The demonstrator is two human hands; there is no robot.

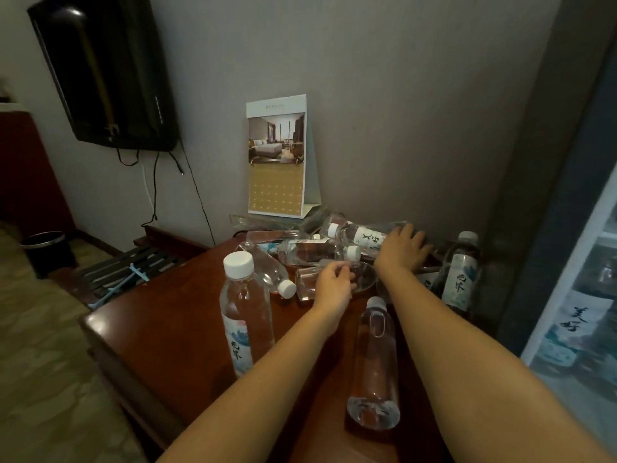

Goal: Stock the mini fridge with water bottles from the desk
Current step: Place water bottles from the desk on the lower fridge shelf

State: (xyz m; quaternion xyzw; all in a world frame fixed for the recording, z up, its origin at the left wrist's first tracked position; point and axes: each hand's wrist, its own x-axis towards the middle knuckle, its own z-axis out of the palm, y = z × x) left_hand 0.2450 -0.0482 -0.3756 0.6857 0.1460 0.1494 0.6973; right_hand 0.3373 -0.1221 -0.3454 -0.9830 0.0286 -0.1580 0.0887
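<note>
Water bottles [302,252] lie heaped on the desk [173,329] just below the calendar [277,162]. The labelled bottle [367,236] lies along the wall, cap toward the calendar's foot, under the right hand [404,248], whose fingers are spread flat. The left hand [334,285] curls round a clear bottle [305,282]. Tugging either may send the heap rolling off the desk.

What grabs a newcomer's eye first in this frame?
Two bare forearms reach across the dark wooden desk into a heap of clear water bottles lying by the back wall: the left hand curls over one lying bottle, the right hand lies spread on a labelled bottle behind. Next, the upright bottle at near left and the desk calendar standing at the wall.
</note>
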